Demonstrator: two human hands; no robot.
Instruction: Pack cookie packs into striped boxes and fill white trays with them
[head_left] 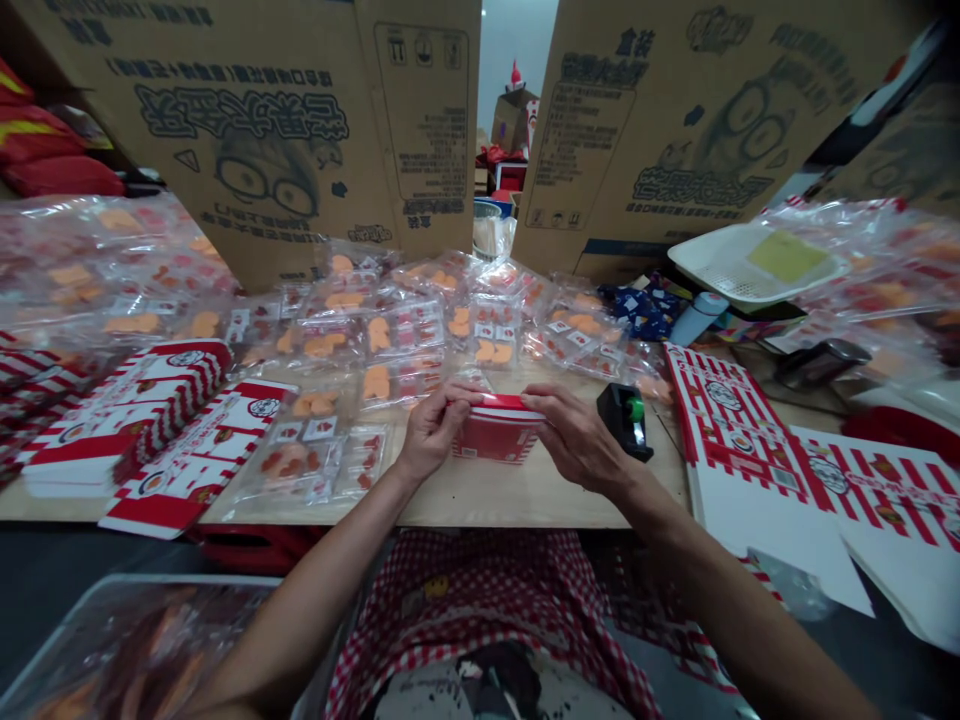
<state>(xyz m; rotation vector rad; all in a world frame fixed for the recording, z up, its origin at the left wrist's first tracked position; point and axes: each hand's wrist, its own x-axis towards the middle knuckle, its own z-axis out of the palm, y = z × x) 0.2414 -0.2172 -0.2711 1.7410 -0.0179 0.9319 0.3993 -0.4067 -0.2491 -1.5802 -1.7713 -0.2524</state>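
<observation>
A small red and white box [495,435] stands on the wooden table, right in front of me. My left hand [436,425] grips the left end of its top edge, thumb and fingers pressed together. At the right end of that edge, my right hand [574,435] has its fingers bent over the box. A black tape dispenser [626,420] with a green core sits just right of my right hand. Clear bags [296,455] of orange and brown pieces lie left of my left hand.
Stacked striped flat boxes [142,410] lie at the left, and printed striped sheets [739,430] at the right. Many clear packets [405,330] line the back, before large cartons [300,120]. A white tray [750,260] and a light-blue bottle [699,318] are at back right.
</observation>
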